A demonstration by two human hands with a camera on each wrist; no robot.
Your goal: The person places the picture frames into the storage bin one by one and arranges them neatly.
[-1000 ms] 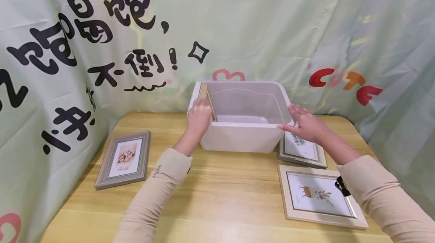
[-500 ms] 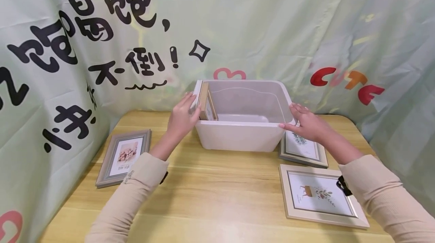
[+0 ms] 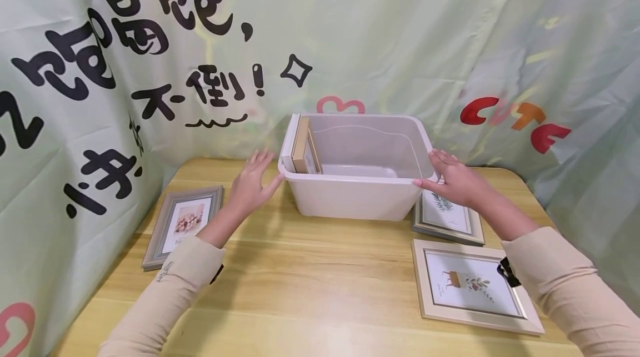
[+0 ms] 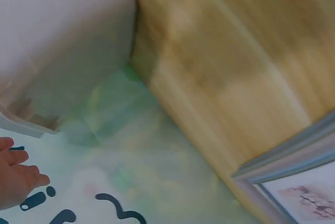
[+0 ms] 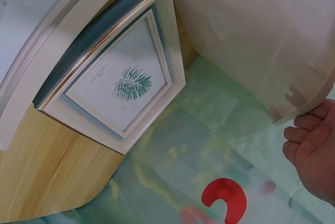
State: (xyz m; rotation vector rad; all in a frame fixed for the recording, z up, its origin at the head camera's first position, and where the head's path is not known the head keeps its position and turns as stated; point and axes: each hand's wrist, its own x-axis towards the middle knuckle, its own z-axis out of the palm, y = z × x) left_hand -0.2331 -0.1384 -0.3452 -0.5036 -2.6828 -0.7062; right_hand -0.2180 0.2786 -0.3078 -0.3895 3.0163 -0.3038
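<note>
Bin (image 3: 355, 200) on counter (image 3: 310, 285), frames (image 3: 300, 149) upright in its left end. Left hand (image 3: 250, 186) spread, holding nothing, thumb by the bin; right hand (image 3: 454, 180) rests relaxed at its right corner. Bin likely light, stiff, smooth: hold under both ends. Frames likely fragile-faced; grip edges.

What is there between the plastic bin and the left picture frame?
Bare wooden tabletop, as the left wrist view shows; in the head view, the left hand appears over that stretch.

The table (image 3: 320, 285) (wood-grained) bears a bin (image 3: 355, 199) and picture frames (image 3: 472, 285).
</note>
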